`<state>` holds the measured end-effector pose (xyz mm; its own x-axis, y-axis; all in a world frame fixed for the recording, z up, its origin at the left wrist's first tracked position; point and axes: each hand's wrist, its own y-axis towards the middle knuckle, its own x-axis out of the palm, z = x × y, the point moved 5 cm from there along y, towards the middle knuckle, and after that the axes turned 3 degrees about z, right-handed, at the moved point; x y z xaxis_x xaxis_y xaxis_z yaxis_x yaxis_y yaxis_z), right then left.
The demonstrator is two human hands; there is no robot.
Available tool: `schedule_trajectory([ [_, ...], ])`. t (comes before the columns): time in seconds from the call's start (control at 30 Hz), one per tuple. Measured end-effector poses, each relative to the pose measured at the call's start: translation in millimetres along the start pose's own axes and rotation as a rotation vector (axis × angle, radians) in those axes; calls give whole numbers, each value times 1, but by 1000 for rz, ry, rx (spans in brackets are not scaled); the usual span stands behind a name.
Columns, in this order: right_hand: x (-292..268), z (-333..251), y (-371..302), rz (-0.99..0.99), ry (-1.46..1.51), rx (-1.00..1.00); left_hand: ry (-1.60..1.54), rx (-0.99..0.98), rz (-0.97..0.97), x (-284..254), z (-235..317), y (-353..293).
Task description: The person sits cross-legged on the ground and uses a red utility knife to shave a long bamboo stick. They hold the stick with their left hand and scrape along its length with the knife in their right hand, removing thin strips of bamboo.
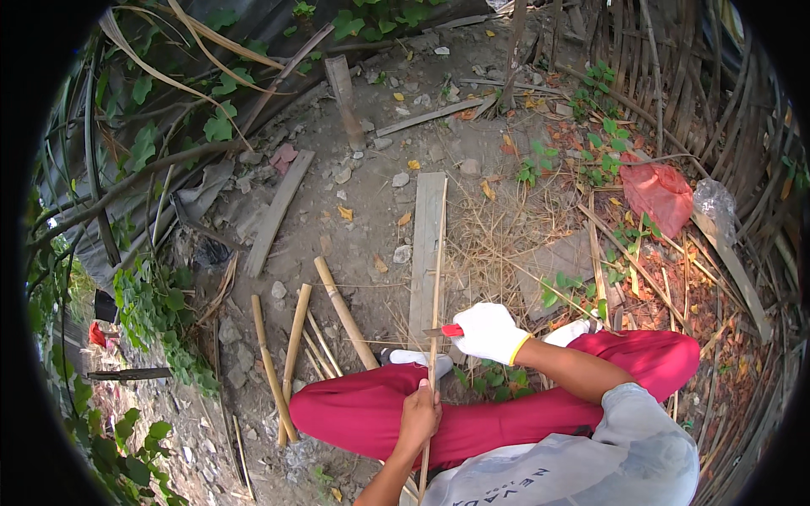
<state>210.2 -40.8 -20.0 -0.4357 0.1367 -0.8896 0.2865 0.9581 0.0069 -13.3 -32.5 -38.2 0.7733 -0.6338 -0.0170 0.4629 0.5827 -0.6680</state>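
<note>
A long, thin bamboo strip (440, 268) runs away from my lap across a flat grey plank (424, 253) on the ground. My bare left hand (418, 417) is closed around its near part, over my red trousers. In a white glove, my right hand (491, 332) grips a knife (453, 331) by its red handle. The short blade lies across the strip, just beyond my left hand. Thin pale shavings (494, 223) are scattered right of the plank.
Several bamboo poles (343, 310) lie to my left. A second plank (281, 213) and an upright wooden stake (344, 103) stand farther off. At right are a red plastic bag (656, 199), loose sticks and a woven fence (700, 76). Leafy vines (169, 320) edge the left.
</note>
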Motion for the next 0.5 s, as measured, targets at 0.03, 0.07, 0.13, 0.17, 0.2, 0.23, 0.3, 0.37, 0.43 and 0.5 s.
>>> schedule_trajectory([
  [0.03, 2, 1, 0, 47, -8, -33, 28, 18, 0, 1, 4, 7],
  [0.07, 3, 2, 1, 56, -19, -24, 58, 29, 1, 1, 4, 13],
  [0.13, 6, 7, 6, 5, -62, 58, 334, 275, 91, 3, 5, 21],
  [0.17, 8, 11, 7, -22, -88, 105, 469, 397, 130, 8, 9, 21],
  [0.2, 14, 16, 9, -44, -95, 127, 471, 351, 114, 9, 5, 22],
  [0.23, 23, 21, 11, -66, -103, 149, 472, 304, 98, 10, 3, 21],
  [0.3, 35, 36, 18, -85, -103, 193, 491, 254, 67, 8, -8, 19],
  [0.37, 34, 57, 22, -87, -93, 245, 522, 240, 25, 6, -31, 13],
  [0.43, 45, 51, 18, -99, -95, 214, 499, 228, 36, 2, -37, 11],
  [0.5, 58, 49, 21, -57, -118, 171, 482, 188, 32, -3, -48, 12],
])
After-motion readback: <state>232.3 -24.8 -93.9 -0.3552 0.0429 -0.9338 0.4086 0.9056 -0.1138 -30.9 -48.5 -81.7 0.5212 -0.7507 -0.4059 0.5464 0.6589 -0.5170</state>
